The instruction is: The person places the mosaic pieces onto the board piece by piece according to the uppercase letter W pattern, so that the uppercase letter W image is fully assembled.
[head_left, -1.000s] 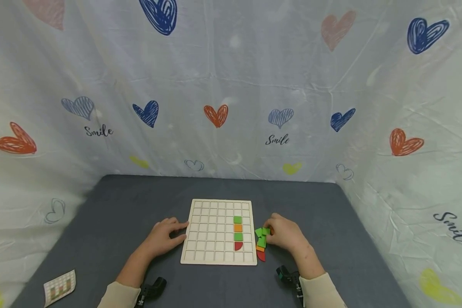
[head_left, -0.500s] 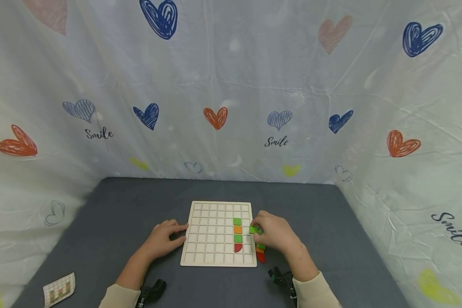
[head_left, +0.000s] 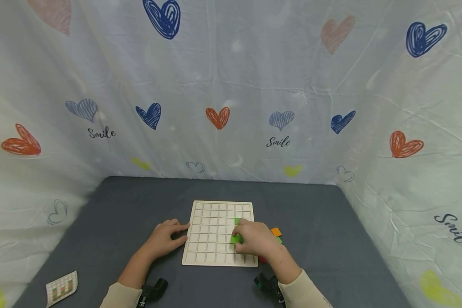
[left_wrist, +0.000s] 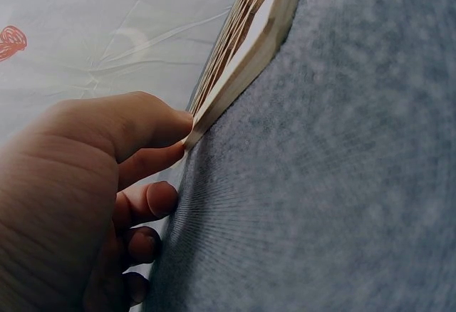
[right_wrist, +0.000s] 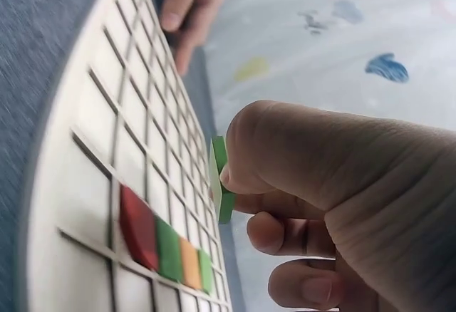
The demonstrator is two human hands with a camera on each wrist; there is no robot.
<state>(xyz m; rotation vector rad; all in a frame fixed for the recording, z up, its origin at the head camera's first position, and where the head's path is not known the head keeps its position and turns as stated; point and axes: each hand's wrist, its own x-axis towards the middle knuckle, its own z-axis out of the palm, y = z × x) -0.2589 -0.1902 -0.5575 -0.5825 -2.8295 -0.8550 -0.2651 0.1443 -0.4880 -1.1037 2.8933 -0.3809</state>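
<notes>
My right hand (head_left: 256,237) pinches a green tile (right_wrist: 221,184) between thumb and fingertips, over the right part of the pale grid board (head_left: 208,233). In the right wrist view a row of set pieces shows on the board: a red quarter-round piece (right_wrist: 139,230), a green tile (right_wrist: 169,251), an orange tile (right_wrist: 190,263) and another green tile (right_wrist: 206,271). From the head, my right hand hides most of that row. My left hand (head_left: 165,236) rests at the board's left edge, thumb and index fingertips touching its side (left_wrist: 239,77), the other fingers loosely bent.
Just right of the board lie loose pieces: an orange tile (head_left: 276,232), a green one (head_left: 279,240) and a red one (head_left: 262,259), partly behind my right hand. A printed grid card (head_left: 62,288) lies at the front left of the dark table (head_left: 138,201).
My right hand has gone from the loose pieces leftward over the board, carrying green. An orange piece now shows farther right among the loose ones. My left hand has stayed at the edge.
</notes>
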